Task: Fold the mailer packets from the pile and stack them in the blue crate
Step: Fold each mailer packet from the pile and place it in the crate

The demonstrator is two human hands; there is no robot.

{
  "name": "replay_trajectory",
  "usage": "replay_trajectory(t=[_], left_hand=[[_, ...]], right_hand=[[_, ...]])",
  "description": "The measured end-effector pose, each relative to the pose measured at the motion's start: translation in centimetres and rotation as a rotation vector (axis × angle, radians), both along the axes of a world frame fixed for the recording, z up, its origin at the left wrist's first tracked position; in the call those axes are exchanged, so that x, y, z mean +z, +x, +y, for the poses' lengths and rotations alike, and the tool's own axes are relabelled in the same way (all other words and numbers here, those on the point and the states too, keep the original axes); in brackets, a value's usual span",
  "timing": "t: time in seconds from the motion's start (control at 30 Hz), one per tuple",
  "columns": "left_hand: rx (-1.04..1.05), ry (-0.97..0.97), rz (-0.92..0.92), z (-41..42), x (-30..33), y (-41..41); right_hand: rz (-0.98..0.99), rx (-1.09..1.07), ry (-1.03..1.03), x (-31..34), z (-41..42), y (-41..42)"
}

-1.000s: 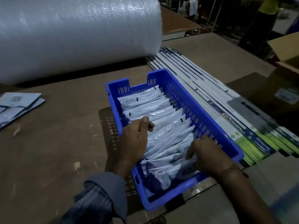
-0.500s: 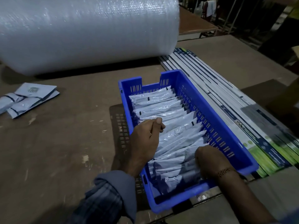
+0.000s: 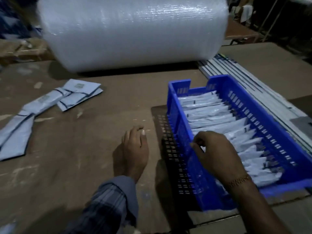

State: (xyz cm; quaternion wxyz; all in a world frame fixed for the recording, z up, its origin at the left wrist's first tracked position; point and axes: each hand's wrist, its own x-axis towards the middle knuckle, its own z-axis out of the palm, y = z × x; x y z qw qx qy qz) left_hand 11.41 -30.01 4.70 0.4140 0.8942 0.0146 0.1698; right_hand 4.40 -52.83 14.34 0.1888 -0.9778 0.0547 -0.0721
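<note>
2 hands: left hand point(image 3: 134, 149) beside blue crate point(image 3: 177, 122).

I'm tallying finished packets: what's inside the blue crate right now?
A row of folded white mailer packets fills the blue crate end to end. The right hand covers the near ones; the crate's floor is hidden, so no exact count.
</note>
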Motion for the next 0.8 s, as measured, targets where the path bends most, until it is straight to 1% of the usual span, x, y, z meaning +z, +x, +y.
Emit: replay_trajectory(t=[0.1, 0.17, 0.23, 0.3, 0.4, 0.53, 0.6, 0.7, 0.8], left_hand=[[0.026, 0.166, 0.084, 10.4, -3.3, 0.6], [0.078, 0.191, 0.153, 17.4, -5.5, 1.0], [0.166, 0.196, 0.201, 23.8, -7.6, 1.4], [0.227, 0.188, 0.227, 29.8, -9.3, 1.8], [0.256, 0.326, 0.245, 37.1, -11.0, 2.8], [0.371, 0.429, 0.331, 43.8, -11.2, 4.9], [0.412, 0.434, 0.336, 46.2, -11.0, 6.1], [0.508, 0.388, 0.373, 48.7, -10.5, 7.8], [0.529, 0.393, 0.401, 49.3, -10.5, 8.8]], right_hand=[[-0.16, -0.047, -0.098, 0.2, 6.3, 1.4], [-0.22, -0.096, -0.13, 0.1, 11.1, 2.0], [-0.217, -0.04, -0.085, -0.8, 15.8, 2.7], [-0.172, 0.035, -0.034, -2.5, 20.2, 3.8], [-0.149, 0.078, -0.063, -6.2, 26.9, 6.2], [-0.044, 0.159, 0.047, -10.2, 35.8, 9.0], [-0.002, 0.228, 0.053, -11.4, 38.9, 9.9], [0.021, 0.272, 0.033, -12.6, 41.5, 10.5], [-0.002, 0.278, 0.034, -13.2, 42.2, 10.7]])
